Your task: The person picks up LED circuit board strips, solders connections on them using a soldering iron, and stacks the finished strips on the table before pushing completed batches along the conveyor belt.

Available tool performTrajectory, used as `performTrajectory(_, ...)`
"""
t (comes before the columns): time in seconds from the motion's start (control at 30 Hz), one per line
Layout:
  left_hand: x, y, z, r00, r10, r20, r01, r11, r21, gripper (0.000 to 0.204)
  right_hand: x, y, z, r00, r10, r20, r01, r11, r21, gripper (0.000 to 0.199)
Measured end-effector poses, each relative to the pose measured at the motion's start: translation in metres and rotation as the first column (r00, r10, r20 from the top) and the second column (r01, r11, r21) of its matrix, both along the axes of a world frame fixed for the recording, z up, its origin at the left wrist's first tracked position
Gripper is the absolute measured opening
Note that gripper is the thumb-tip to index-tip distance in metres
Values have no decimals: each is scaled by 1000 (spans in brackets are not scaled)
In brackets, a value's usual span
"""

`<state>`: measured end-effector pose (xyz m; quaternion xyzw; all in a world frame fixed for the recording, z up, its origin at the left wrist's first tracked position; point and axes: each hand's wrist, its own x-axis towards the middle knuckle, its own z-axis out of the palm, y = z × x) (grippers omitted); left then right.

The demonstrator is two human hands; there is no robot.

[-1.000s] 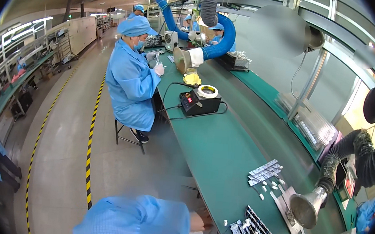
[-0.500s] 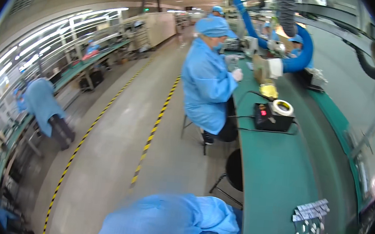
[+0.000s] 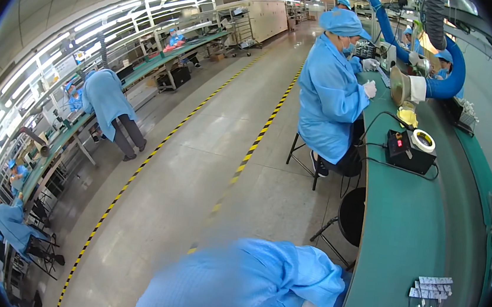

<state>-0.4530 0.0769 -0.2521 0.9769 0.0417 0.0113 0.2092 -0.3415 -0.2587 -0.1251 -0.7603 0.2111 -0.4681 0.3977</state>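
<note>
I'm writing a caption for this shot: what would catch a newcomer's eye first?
Most striking is the long green workbench running up the right side, with a thick blue hose curving over it. A seated co-worker in a blue gown works at it near the top. A yellow-and-black striped floor line runs along the aisle.

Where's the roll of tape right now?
In the head view, the tape roll sits atop a black box on the green bench, upper right, beside the seated co-worker.

Your long table (image 3: 422,229) runs along your right. Small flat parts (image 3: 431,288) lie on it near you. Farther back sits a box (image 3: 407,151), with a seated person (image 3: 331,96) left of it.
</note>
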Motion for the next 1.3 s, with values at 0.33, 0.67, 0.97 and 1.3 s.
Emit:
performTrajectory(0.33,12,-5,7,977,-205,-59,208,977,51,34,-50,-19,-4,982,-186,-18,187,982,27,30)
performTrajectory(0.67,40,-11,4,923,-364,-126,372,927,51,33,-61,-28,-4,943,-328,-44,329,944,6,28)
performTrajectory(0.97,93,-5,5,812,-553,-184,573,816,74,32,-58,-22,6,914,-402,61,393,912,119,23)
performTrajectory(1.3,123,-8,4,761,-620,-191,641,764,76,31,-41,-11,10,884,-452,121,456,890,-10,23)
